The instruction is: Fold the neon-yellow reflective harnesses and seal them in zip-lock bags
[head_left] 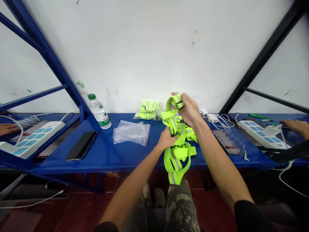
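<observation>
Neon yellow straps with grey reflective stripes (pixel 177 158) hang in loops from my hands and over the front edge of the blue table (pixel 120 162). My left hand (pixel 167 139) is closed around the lower part of the bundle. Higher up and to the right, my right hand (pixel 189 109) grips an upper loop near a black piece. More yellow strap lies behind, partly hidden by my hands. Clear plastic bags (pixel 130 132) lie flat left of my left hand. Bagged yellow straps (pixel 147 110) rest against the wall.
A water bottle (pixel 100 112) and a black phone (pixel 82 145) stand and lie at the left. White cables (pixel 220 120) and a tablet-like device (pixel 228 141) are at the right. Power strips (pixel 36 138) lie beyond both frames. Another person's hand (pixel 295 127) shows far right, another (pixel 8 129) far left.
</observation>
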`<state>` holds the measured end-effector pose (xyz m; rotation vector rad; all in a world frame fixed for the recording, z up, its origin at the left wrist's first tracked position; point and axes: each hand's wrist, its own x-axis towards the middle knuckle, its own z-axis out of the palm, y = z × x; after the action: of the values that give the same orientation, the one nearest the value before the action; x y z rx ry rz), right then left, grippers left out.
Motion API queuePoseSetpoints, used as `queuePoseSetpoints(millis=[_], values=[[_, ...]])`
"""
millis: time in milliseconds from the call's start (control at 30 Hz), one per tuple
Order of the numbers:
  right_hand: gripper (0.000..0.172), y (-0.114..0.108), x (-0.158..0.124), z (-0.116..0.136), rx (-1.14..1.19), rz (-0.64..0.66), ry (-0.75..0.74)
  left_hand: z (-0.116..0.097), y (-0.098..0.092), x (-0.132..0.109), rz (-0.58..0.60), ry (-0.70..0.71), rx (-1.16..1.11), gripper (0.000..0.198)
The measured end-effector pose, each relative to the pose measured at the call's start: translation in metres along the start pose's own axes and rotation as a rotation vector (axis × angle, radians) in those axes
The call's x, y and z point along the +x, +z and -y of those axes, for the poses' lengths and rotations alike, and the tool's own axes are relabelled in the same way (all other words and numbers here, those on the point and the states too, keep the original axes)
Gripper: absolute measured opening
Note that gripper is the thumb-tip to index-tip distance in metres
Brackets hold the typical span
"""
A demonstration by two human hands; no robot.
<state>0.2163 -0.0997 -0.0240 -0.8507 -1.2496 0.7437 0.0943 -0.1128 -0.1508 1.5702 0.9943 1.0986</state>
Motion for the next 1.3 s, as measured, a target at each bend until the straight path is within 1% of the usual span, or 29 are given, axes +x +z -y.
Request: queuePoseSetpoints(millis=[67, 133, 233, 267, 300, 333, 367, 400, 467, 500, 533, 600, 633, 667, 733, 800, 833, 933, 1000, 1067, 1167, 1233, 1300], values=[[0.042, -0.011, -0.016, -0.002, -0.253, 0.050, -0.018, 0.012, 0.002, 0.010, -0.023, -0.113, -0.003, 0.034], [0.040, -0.026, -0.037, -0.007, -0.494, 0.094, -0.016, 0.015, -0.003, 0.018, -0.044, -0.188, -0.102, 0.034], [0.027, -0.045, -0.064, -0.016, -0.711, 0.398, 0.100, 0.006, -0.010, 0.026, -0.141, -0.238, -0.374, 0.041], [0.023, -0.050, -0.070, -0.018, -0.768, 0.465, 0.124, 0.001, -0.012, 0.028, -0.187, -0.240, -0.458, 0.043], [0.021, -0.053, -0.073, -0.020, -0.829, 0.491, 0.135, -0.005, -0.013, 0.031, -0.227, -0.232, -0.523, 0.042], [0.019, -0.055, -0.074, -0.020, -0.896, 0.478, 0.138, -0.010, -0.014, 0.034, -0.258, -0.222, -0.577, 0.041], [0.018, -0.055, -0.074, -0.019, -0.966, 0.425, 0.134, -0.015, -0.015, 0.037, -0.281, -0.211, -0.620, 0.038], [0.018, -0.053, -0.073, -0.017, -1.026, 0.338, 0.121, -0.020, -0.014, 0.040, -0.298, -0.198, -0.644, 0.036], [0.023, -0.045, -0.070, -0.011, -1.057, 0.157, 0.038, -0.027, -0.012, 0.044, -0.323, -0.162, -0.640, 0.031], [0.027, -0.038, -0.070, -0.009, -1.020, 0.125, -0.030, -0.030, -0.011, 0.045, -0.328, -0.139, -0.623, 0.028], [0.031, -0.032, -0.069, -0.008, -0.966, 0.150, -0.104, -0.032, -0.009, 0.045, -0.327, -0.117, -0.603, 0.026], [0.035, -0.021, -0.068, -0.011, -0.874, 0.317, -0.221, -0.033, -0.007, 0.044, -0.324, -0.098, -0.578, 0.021], [0.037, -0.019, -0.067, -0.016, -0.875, 0.378, -0.245, -0.033, -0.006, 0.043, -0.328, -0.106, -0.570, 0.019], [0.038, -0.019, -0.065, -0.022, -0.910, 0.391, -0.247, -0.032, -0.007, 0.042, -0.336, -0.126, -0.562, 0.018], [0.037, -0.024, -0.062, -0.035, -1.037, 0.358, -0.196, -0.030, -0.009, 0.039, -0.356, -0.181, -0.561, 0.019], [0.033, -0.030, -0.061, -0.045, -1.158, 0.321, -0.133, -0.028, -0.012, 0.037, -0.357, -0.232, -0.580, 0.020], [0.032, -0.031, -0.061, -0.048, -1.191, 0.282, -0.129, -0.027, -0.012, 0.036, -0.356, -0.246, -0.594, 0.021], [0.030, -0.025, -0.065, -0.049, -1.180, 0.115, -0.225, -0.027, -0.010, 0.034, -0.381, -0.217, -0.625, 0.031], [0.026, -0.015, -0.069, -0.047, -1.185, 0.089, -0.253, -0.028, -0.007, 0.034, -0.405, -0.159, -0.637, 0.035], [0.026, -0.006, -0.072, -0.046, -1.238, 0.110, -0.168, -0.028, -0.004, 0.033, -0.414, -0.116, -0.642, 0.034], [0.039, 0.001, -0.075, -0.045, -1.297, 0.084, 0.016, -0.027, 0.000, 0.032, -0.419, -0.110, -0.632, 0.032], [0.045, 0.001, -0.074, -0.046, -1.306, 0.078, 0.085, -0.026, 0.002, 0.031, -0.442, -0.102, -0.615, 0.032], [0.045, 0.001, -0.073, -0.046, -1.309, 0.069, 0.120, -0.025, 0.004, 0.031, -0.462, -0.082, -0.589, 0.031]])
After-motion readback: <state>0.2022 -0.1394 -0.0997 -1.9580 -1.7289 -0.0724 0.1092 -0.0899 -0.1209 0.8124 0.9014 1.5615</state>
